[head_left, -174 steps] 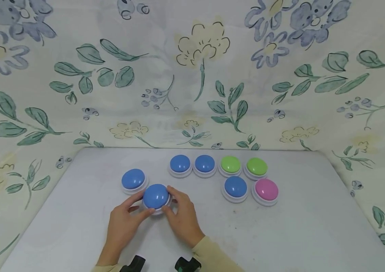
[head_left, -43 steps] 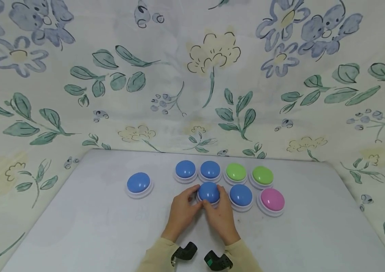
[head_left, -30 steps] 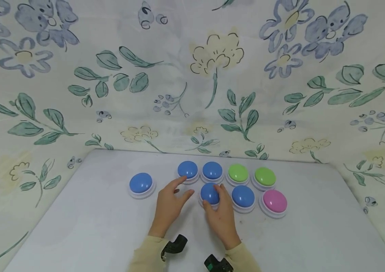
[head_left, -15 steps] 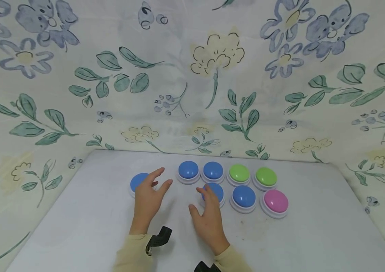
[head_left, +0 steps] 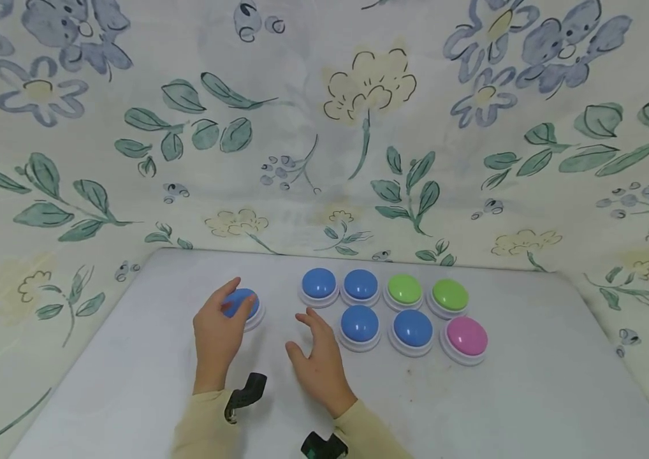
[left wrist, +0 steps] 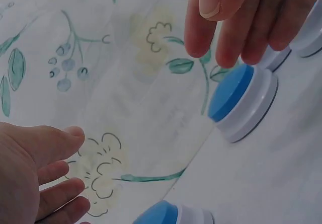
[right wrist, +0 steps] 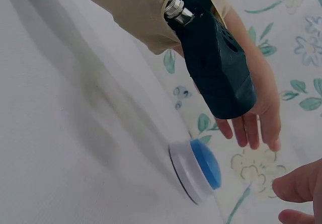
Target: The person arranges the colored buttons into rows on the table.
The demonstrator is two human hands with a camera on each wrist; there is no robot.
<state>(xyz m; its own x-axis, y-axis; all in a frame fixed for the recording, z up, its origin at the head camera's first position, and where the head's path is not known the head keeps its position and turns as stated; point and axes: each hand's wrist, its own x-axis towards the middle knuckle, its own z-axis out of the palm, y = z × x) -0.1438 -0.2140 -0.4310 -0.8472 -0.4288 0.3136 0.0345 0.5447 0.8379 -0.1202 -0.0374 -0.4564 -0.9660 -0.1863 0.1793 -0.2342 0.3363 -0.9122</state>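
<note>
My left hand hovers at the lone blue dome button on the left, its thumb and fingers spread and partly covering it. In the right wrist view this blue button's white base rests on the table, with my left hand's fingers extended beyond it. My right hand is in the air left of the lower-row blue button, fingers loosely apart and holding nothing. The left wrist view shows the fingertips of my right hand close above a blue button.
Two blue buttons and two green buttons form the back row. In front of them, another blue button and a pink button stand to the right. A flowered cloth rises behind the white table.
Earlier, both hands brought a blue button rightward to the lower row, beside the other blue one, and let it go. Both hands then moved left, the left one reaching the lone blue button.
</note>
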